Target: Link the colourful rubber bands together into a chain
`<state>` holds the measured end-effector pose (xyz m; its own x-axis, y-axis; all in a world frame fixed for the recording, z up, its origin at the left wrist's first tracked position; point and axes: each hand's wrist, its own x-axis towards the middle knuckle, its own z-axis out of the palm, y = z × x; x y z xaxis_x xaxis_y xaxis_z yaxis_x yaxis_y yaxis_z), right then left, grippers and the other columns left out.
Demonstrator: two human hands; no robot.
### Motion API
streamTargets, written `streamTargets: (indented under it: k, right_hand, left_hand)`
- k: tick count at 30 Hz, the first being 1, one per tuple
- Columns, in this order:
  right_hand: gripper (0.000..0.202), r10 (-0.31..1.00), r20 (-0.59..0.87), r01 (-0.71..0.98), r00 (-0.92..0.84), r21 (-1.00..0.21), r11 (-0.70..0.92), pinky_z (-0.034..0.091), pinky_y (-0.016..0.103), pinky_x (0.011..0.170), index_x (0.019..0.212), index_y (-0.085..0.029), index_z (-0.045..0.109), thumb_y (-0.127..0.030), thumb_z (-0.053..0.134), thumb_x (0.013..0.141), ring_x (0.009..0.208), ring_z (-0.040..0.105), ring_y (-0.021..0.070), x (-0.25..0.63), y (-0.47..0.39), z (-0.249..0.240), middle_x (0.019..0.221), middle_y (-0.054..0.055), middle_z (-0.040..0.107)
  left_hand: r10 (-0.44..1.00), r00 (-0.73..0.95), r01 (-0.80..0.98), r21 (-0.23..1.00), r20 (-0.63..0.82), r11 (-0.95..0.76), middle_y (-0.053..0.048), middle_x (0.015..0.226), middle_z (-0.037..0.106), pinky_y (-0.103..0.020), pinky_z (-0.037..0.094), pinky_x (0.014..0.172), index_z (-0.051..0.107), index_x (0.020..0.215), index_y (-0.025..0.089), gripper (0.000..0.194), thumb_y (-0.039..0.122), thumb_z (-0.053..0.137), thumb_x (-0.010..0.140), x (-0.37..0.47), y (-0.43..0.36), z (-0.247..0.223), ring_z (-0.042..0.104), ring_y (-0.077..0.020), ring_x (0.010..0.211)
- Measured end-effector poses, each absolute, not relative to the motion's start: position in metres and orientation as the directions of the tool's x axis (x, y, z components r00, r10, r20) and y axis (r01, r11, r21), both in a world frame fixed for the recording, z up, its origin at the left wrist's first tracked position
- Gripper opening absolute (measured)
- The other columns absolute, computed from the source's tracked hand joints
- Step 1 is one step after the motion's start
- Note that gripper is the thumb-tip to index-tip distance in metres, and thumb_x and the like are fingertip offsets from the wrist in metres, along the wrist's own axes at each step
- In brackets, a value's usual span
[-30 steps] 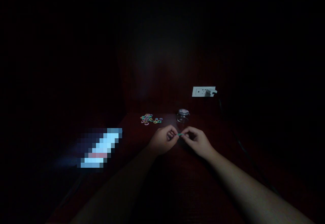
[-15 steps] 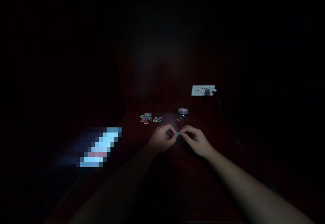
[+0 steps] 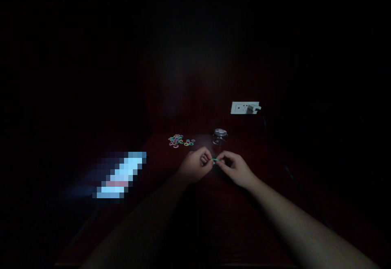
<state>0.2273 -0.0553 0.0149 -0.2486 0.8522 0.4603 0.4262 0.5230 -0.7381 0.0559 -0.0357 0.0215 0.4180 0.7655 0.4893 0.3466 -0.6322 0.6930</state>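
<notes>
Between my two hands is a small green elastic hair band [image 3: 215,160], pinched at both sides above the dark red tabletop. My left hand [image 3: 196,165] closes its thumb and fingertips on the band's left end. The right end is gripped between the thumb and fingers of my right hand [image 3: 234,166]. Beyond my left hand lies a loose pile of pastel hair bands [image 3: 176,140] in pink, yellow, green and purple. A small clear jar [image 3: 219,138] with a lid stands just past my right hand. What the jar holds is too dark to tell.
A glowing, pixelated screen [image 3: 122,175] lies at the left. On the back wall is a white socket [image 3: 240,108] with a plug [image 3: 253,108] in it. A dark cable [image 3: 290,173] runs from there down the right side. The surroundings are very dark.
The green hair band looks more drawn out between my fingertips, and its shape has shifted. My hands have hardly moved. The pile and the jar stay in place.
</notes>
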Motion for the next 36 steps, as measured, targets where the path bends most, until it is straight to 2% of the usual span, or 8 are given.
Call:
streamTargets:
  k: [10, 19, 26, 36]
  right_hand:
    - [0.017, 0.868, 0.430, 0.362, -0.248, -0.790, 0.494, 0.035, 0.022, 0.051, 0.075, -0.017, 0.054, -0.033, 0.055, 0.075, 0.054, 0.041, 0.0097, 0.2251, -0.0548, 0.0136, 0.060, -0.002, 0.047]
    - [0.013, 0.865, 0.442, 0.355, -0.237, -0.789, 0.501, 0.034, 0.022, 0.051, 0.074, -0.017, 0.051, -0.029, 0.055, 0.075, 0.055, 0.040, 0.0096, 0.2261, -0.0537, 0.0123, 0.060, -0.002, 0.046]
    - [0.013, 0.862, 0.454, 0.374, -0.226, -0.776, 0.507, 0.034, 0.021, 0.052, 0.072, -0.016, 0.051, -0.028, 0.057, 0.074, 0.055, 0.040, 0.0093, 0.2270, -0.0530, 0.0126, 0.060, -0.003, 0.045]
    - [0.016, 0.872, 0.438, 0.368, -0.220, -0.790, 0.490, 0.032, 0.021, 0.050, 0.070, -0.017, 0.048, -0.030, 0.058, 0.073, 0.053, 0.038, 0.0088, 0.2269, -0.0519, 0.0095, 0.059, -0.004, 0.044]
  left_hand:
    - [0.763, 0.449, 0.295, 0.729, 0.465, -0.617, 0.003, 0.064, 0.057, -0.016, 0.036, 0.048, 0.050, 0.076, 0.016, 0.004, 0.017, 0.051, 0.073, 0.0554, -0.0342, 0.0208, 0.048, -0.0059, 0.052]
    - [0.747, 0.478, 0.290, 0.719, 0.463, -0.631, -0.001, 0.073, 0.062, -0.018, 0.040, 0.053, 0.053, 0.092, 0.016, 0.017, 0.016, 0.046, 0.076, 0.0543, -0.0359, 0.0214, 0.054, -0.0078, 0.060]
    - [0.735, 0.487, 0.315, 0.689, 0.472, -0.652, 0.001, 0.063, 0.055, -0.015, 0.036, 0.047, 0.056, 0.078, 0.014, 0.008, 0.019, 0.052, 0.073, 0.0558, -0.0379, 0.0231, 0.046, -0.0056, 0.053]
    - [0.745, 0.447, 0.359, 0.664, 0.494, -0.656, 0.002, 0.060, 0.054, -0.015, 0.036, 0.047, 0.055, 0.074, 0.014, 0.006, 0.019, 0.053, 0.071, 0.0556, -0.0330, 0.0187, 0.046, -0.0052, 0.051]
